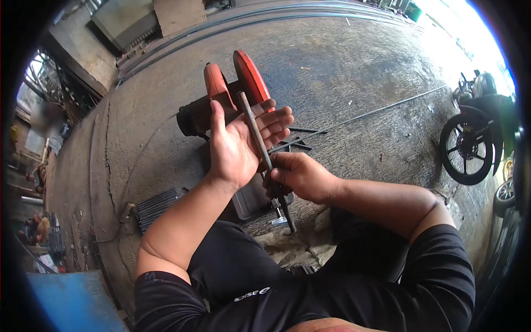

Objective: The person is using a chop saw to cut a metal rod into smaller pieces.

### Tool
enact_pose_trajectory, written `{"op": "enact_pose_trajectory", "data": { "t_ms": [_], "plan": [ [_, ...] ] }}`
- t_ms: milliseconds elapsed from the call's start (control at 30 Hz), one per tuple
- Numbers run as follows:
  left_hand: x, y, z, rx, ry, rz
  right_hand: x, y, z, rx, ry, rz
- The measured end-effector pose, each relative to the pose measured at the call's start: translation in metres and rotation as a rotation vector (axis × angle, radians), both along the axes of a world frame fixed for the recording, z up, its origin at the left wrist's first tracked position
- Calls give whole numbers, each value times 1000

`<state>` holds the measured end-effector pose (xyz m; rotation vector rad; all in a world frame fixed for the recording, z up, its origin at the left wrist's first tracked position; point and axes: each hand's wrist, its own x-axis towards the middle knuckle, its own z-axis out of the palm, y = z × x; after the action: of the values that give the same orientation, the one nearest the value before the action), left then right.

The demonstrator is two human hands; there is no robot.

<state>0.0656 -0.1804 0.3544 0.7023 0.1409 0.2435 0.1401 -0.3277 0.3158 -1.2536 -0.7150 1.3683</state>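
Observation:
A short, dark metal bar (253, 124) stands slantwise in front of me, its upper end leaning against my open left palm. My left hand (235, 146) has its fingers stretched out and its thumb up, not wrapped round the bar. Lower down, my right hand (303, 174) grips the same bar, whose bottom end points down between my knees. Just beyond my hands is a cut-off saw with a red guard (251, 77), a red handle (216, 83) and a dark motor (191, 118). My hands hide part of the saw.
A long thin rod (381, 108) stretches from the saw toward the right. Short dark bars (157, 208) lie together at left. A motorcycle wheel (466, 149) stands at right, a blue panel (74, 301) at lower left. Long bars (243, 21) cross the far floor.

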Motion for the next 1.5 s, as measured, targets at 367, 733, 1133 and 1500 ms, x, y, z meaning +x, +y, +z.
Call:
{"op": "enact_pose_trajectory", "data": {
  "t_ms": [367, 733, 1133, 1500],
  "plan": [
    [-31, -67, 32, 229, 89, -21, -34, -69, 14, 105, 56, -121],
    [-39, -115, 86, 359, -46, -50, -48, -107, 48, 295, -12, -245],
    [27, -74, 31, 120, -8, -38, -1, -89, 38, 87, -7, -366],
    [40, -23, -7, 363, 156, 74, 84, -46, -11, 133, 58, -328]
  ]
}}
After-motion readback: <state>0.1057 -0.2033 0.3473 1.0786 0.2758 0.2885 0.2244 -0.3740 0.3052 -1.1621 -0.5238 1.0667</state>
